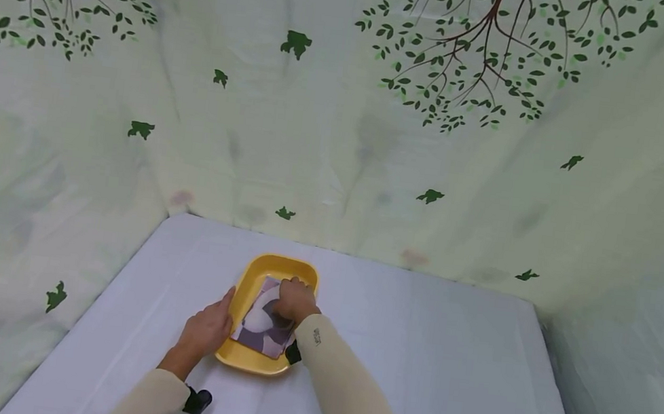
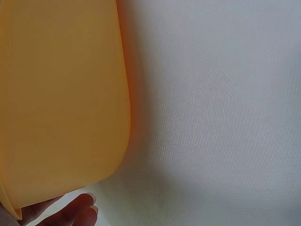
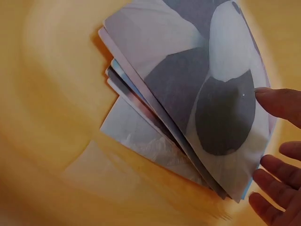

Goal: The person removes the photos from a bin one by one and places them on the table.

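Observation:
A yellow tray (image 1: pixel 255 365) stands on the white-covered table, its long sides running away from me. My left hand (image 1: pixel 209 327) holds its left rim; in the left wrist view the fingers (image 2: pixel 77 207) show beside the tray's outer wall (image 2: pixel 66 103). Inside lies a stack of picture cards (image 1: pixel 258 325), the top one patterned in grey, white and purple. Over the right side of the tray, my right hand (image 1: pixel 295 300) grips the stack at its edge, with the thumb (image 3: pixel 277 101) at the top card and fingertips along the same side. Lower cards (image 3: pixel 146 136) fan out beneath.
White cloth covers the table (image 1: pixel 431 362) around the tray. A pale wall hanging (image 1: pixel 338 153) with printed branches and leaves rises behind the table's far edge and at both sides. Dark wrist straps (image 1: pixel 197 401) sit at the sleeves.

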